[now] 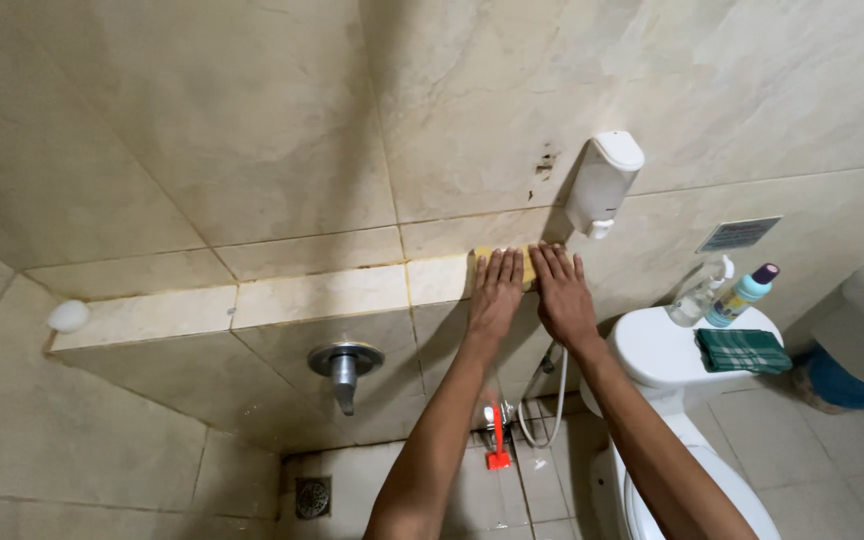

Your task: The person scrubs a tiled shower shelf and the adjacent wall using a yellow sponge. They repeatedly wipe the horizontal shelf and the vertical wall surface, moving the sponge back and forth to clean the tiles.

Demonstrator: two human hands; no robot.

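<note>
Sponge, yellow, lies on the tiled ledge just below the white soap dispenser. Left hand and right hand press flat on it side by side, fingers outstretched, not clasping. To the right stands a toilet tank.
</note>
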